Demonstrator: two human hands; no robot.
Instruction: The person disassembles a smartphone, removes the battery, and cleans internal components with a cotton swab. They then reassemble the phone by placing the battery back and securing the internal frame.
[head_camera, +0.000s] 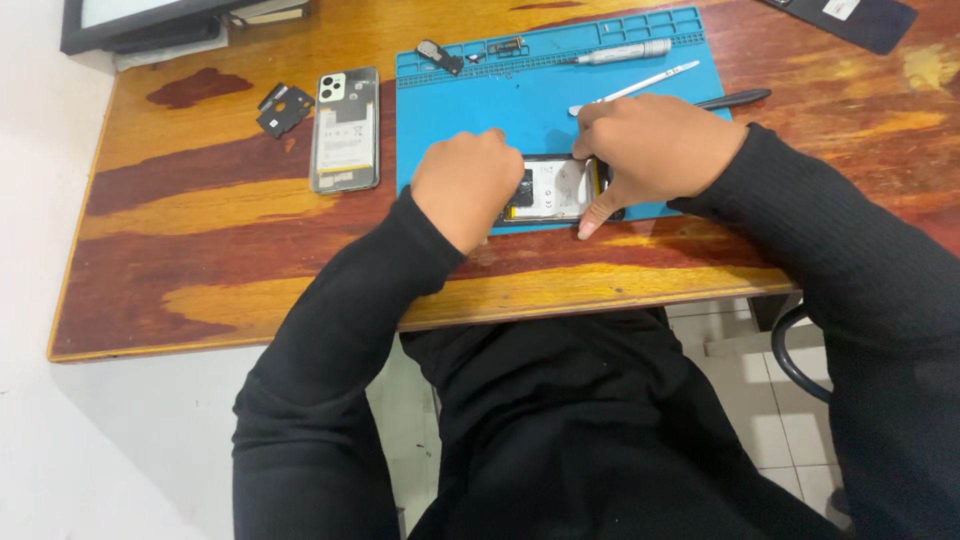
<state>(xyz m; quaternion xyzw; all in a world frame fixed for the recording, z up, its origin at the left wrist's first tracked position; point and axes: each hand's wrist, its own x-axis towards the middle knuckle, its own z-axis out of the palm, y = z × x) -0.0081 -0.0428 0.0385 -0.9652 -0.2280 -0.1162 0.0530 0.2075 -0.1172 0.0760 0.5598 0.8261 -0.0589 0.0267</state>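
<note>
Left hand (465, 185) is curled, fingers closed down on the left end of the opened phone (555, 190); right hand (655, 150) is curled over its right end, fingers bent onto the top edge and thumb pressed along the right side. The phone lies flat, back cover off, at the near edge of the blue mat (470, 105), just short of where the mat ends on the worktop (200, 250). A pale plate and a yellow strip at the phone's lower left show between the hands; the rest is covered. Bare mat lies open beyond the hands up to a white pry tool (635, 87), a black stylus (735, 98) and a silver screwdriver (625, 52). Left of the mat, well apart, rest a second phone (345, 130) and a black bracket (283, 110). The worktop's near edge runs close under both wrists.
</note>
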